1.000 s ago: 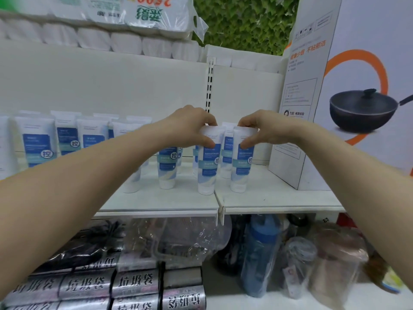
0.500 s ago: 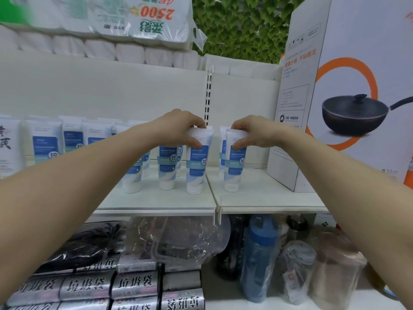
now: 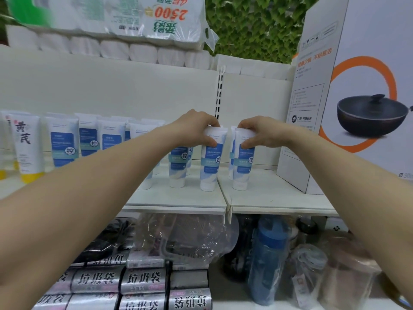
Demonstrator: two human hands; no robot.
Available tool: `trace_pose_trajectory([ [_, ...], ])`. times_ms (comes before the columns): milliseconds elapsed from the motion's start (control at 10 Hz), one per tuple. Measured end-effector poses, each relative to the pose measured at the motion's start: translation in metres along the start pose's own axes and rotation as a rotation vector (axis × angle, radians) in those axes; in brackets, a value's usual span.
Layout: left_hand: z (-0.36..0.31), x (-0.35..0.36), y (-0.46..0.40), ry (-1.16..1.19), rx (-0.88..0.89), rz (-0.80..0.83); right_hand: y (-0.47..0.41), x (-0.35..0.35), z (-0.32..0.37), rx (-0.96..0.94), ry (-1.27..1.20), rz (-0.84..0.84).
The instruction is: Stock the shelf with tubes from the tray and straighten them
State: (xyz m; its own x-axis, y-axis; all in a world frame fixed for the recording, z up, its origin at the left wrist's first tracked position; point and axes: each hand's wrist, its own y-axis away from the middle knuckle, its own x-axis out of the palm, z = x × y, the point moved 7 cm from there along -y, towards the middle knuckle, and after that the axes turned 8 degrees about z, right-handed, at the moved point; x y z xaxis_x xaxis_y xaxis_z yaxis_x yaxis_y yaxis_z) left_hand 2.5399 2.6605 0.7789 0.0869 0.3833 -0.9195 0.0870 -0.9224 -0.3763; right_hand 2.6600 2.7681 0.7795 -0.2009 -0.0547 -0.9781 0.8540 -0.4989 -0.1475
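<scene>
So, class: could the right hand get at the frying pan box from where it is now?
Probably yes. The right hand grips a tube, and the frying pan box stands just to its right on the same shelf, with nothing between; it must release first.

The white shelf (image 3: 279, 198) carried upright blue-and-white tubes (image 3: 210, 162) in rows, a yellow-capped tube (image 3: 28, 151) at far left, and a pan box (image 3: 348, 104) at right.

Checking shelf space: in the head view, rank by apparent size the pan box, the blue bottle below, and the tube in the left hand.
1. pan box
2. blue bottle, though nearer the camera
3. tube pinched by the left hand
</scene>
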Motion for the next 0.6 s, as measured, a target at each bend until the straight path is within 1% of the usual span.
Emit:
trace_pose_trajectory([
  [200, 0.007, 0.003, 0.001, -0.022, -0.042, -0.012, -0.001, 0.000, -0.003, 0.000, 0.008, -0.023],
  [300, 0.000, 0.002, 0.004, -0.069, -0.028, -0.026, 0.000, 0.001, -0.003, 0.009, 0.029, -0.037],
  [400, -0.007, -0.002, 0.011, -0.134, 0.005, -0.074, 0.005, 0.000, -0.002, 0.011, 0.021, -0.059],
  [500, -0.010, -0.006, 0.019, -0.205, 0.057, -0.144, 0.010, -0.001, 0.001, -0.018, 0.057, -0.128],
  [600, -0.012, -0.012, 0.036, -0.242, 0.091, -0.228, 0.023, -0.002, 0.015, -0.068, 0.177, -0.234],
])
